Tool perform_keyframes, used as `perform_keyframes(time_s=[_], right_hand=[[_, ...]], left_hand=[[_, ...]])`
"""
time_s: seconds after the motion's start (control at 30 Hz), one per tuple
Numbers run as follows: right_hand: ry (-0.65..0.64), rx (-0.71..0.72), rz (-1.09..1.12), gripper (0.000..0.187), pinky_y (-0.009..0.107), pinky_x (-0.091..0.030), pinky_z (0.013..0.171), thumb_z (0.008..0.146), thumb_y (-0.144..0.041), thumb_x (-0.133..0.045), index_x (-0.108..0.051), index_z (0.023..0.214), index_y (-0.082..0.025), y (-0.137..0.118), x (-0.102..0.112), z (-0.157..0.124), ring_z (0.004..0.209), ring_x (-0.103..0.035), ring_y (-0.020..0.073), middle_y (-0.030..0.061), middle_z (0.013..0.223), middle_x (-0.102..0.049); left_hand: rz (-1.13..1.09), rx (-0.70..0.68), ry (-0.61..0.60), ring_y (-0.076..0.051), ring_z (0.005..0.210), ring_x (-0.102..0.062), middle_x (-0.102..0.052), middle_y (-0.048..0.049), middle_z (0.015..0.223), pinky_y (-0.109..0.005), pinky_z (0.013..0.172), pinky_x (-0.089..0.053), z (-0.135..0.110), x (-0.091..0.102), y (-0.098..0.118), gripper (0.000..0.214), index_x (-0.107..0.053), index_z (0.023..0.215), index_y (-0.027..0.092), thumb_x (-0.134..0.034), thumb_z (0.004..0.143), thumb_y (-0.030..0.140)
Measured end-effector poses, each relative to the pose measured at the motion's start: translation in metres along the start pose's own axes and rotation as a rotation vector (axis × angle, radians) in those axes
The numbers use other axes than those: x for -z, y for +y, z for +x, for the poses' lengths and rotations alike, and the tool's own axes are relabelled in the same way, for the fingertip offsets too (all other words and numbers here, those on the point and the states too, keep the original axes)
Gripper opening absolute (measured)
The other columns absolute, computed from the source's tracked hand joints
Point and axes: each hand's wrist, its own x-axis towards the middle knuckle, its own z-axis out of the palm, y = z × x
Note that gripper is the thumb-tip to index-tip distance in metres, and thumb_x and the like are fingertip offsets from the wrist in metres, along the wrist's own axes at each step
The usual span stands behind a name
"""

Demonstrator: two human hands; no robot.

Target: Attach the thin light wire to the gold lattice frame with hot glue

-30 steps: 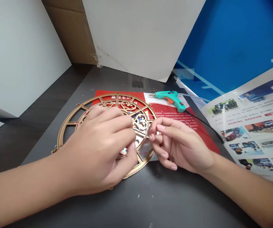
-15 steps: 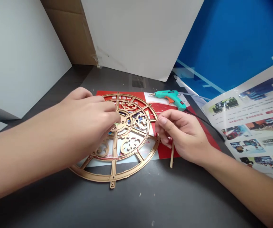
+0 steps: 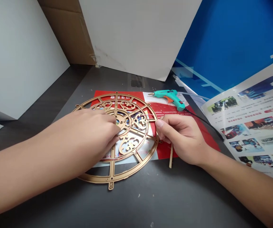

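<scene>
A gold openwork wheel with scrolled panels lies flat on a red printed sheet. My left hand reaches over the wheel, its fingertips and thumb at the central hub. The fingers hide part of the hub, so any small item there is hidden. My right hand is beside the wheel's right rim, pinching a thin wooden stick that points down towards the tabletop. A teal glue gun lies beyond it, on the sheet's far edge.
The dark grey tabletop runs around the sheet. A black cord leads right from the glue gun. A glossy photo leaflet lies at the right. White boards, cardboard and a blue panel stand behind.
The wheel has shifted right and my left hand has moved onto its hub. My right hand now shows the wooden stick and has moved slightly closer to the rim.
</scene>
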Motion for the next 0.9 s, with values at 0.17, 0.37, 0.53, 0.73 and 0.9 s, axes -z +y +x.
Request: perform_keyframes(time_s=[0.17, 0.37, 0.53, 0.73, 0.9], right_hand=[[-0.020, 0.022, -0.033, 0.073, 0.032, -0.034, 0.055, 0.104, -0.080, -0.072, -0.052, 0.061, -0.024, 0.000, -0.002, 0.002, 0.057, -0.041, 0.0121, -0.0028, 0.058, -0.049], [-0.013, 0.050, -0.154, 0.059, 0.033, -0.039, 0.059, 0.112, -0.059, -0.068, -0.056, 0.066, -0.025, 0.004, 0.000, -0.001, 0.060, -0.050, 0.0141, -0.0008, 0.062, -0.057], [-0.036, 0.161, -0.302, 0.034, 0.033, -0.044, 0.064, 0.110, -0.034, -0.066, -0.060, 0.078, -0.025, 0.011, -0.005, 0.001, 0.067, -0.056, 0.0154, 0.0001, 0.073, -0.065], [-0.067, 0.410, -0.469, 0.015, 0.032, -0.048, 0.071, 0.103, -0.019, -0.067, -0.060, 0.091, -0.025, 0.023, -0.013, 0.008, 0.076, -0.059, 0.0168, 0.0012, 0.086, -0.068], [-0.071, 0.438, -0.528, 0.017, 0.033, -0.046, 0.072, 0.099, -0.013, -0.064, -0.056, 0.091, -0.026, 0.024, -0.017, 0.009, 0.076, -0.056, 0.0173, 0.0007, 0.086, -0.066]], left_hand=[[0.035, -0.053, -0.103, -0.024, 0.066, -0.063, -0.072, -0.0026, 0.074, -0.040, 0.061, -0.035, 0.002, 0.003, 0.003, 0.019, -0.076, 0.075, 0.028, -0.068, 0.091, 0.022], [0.042, 0.008, -0.169, -0.023, 0.066, -0.058, -0.071, -0.0020, 0.076, -0.037, 0.064, -0.028, 0.007, 0.001, 0.009, 0.014, -0.076, 0.076, 0.026, -0.078, 0.080, 0.012], [0.042, 0.044, -0.158, -0.024, 0.064, -0.057, -0.069, -0.0030, 0.071, -0.038, 0.063, -0.027, 0.011, -0.002, 0.009, 0.018, -0.071, 0.067, 0.026, -0.081, 0.080, 0.020], [0.063, 0.125, -0.037, -0.026, 0.064, -0.062, -0.071, -0.0052, 0.067, -0.041, 0.064, -0.032, 0.004, -0.004, 0.003, 0.035, -0.068, 0.063, 0.027, -0.068, 0.098, 0.033], [0.055, -0.002, -0.022, -0.025, 0.062, -0.057, -0.069, -0.0042, 0.065, -0.041, 0.064, -0.030, 0.003, -0.001, 0.006, 0.032, -0.065, 0.057, 0.027, -0.068, 0.088, 0.021]])
